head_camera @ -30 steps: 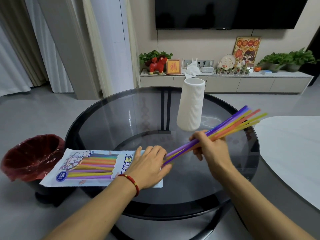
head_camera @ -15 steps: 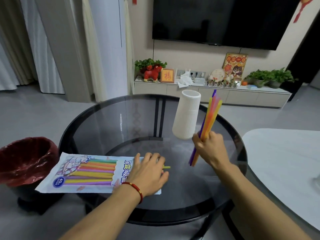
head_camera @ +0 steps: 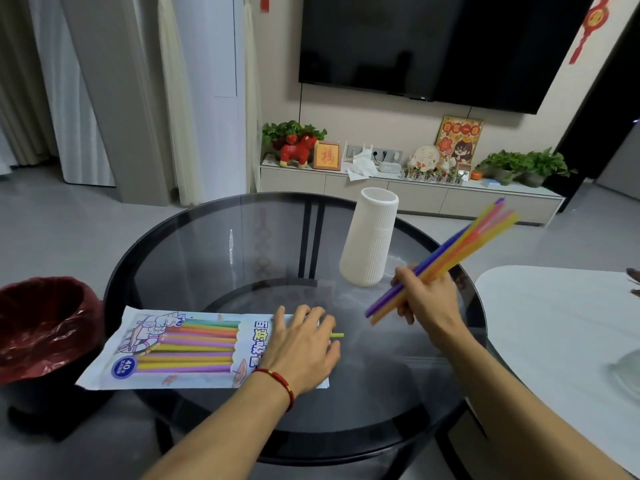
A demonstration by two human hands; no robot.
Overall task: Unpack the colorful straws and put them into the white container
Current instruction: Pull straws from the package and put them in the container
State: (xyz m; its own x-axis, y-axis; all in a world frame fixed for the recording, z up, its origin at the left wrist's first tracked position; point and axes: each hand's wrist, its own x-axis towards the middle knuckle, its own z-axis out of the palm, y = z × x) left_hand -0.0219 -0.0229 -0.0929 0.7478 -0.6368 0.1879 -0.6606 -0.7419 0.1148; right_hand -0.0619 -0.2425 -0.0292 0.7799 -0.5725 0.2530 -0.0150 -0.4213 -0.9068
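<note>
The round glass worktop (head_camera: 214, 258) carries everything. Off its near left edge stands a bin (head_camera: 45, 327) lined in red, probably there to take the wrapper once it is empty.

The pack (head_camera: 180, 348) lies flat near the front left, its open end toward the middle, and it looks far from empty: coloured straws show through its window and one yellow tip (head_camera: 337, 335) pokes out past the mouth. The left hand (head_camera: 301, 348) rests palm down over that end, fingers spread and gripping nothing, seemingly pinning the pack so it won't slide as straws are pulled out.

The vase (head_camera: 370, 237), the white container, stands upright further back, mouth open, with no straws showing in it yet.

Just right of its base, the right hand (head_camera: 426, 299) has its fingers closed around a bunch of straws (head_camera: 446, 258), held low on their length and slanting up to the right, clear of the vase. I'd guess they must be stood upright and lifted over the rim next.
</note>
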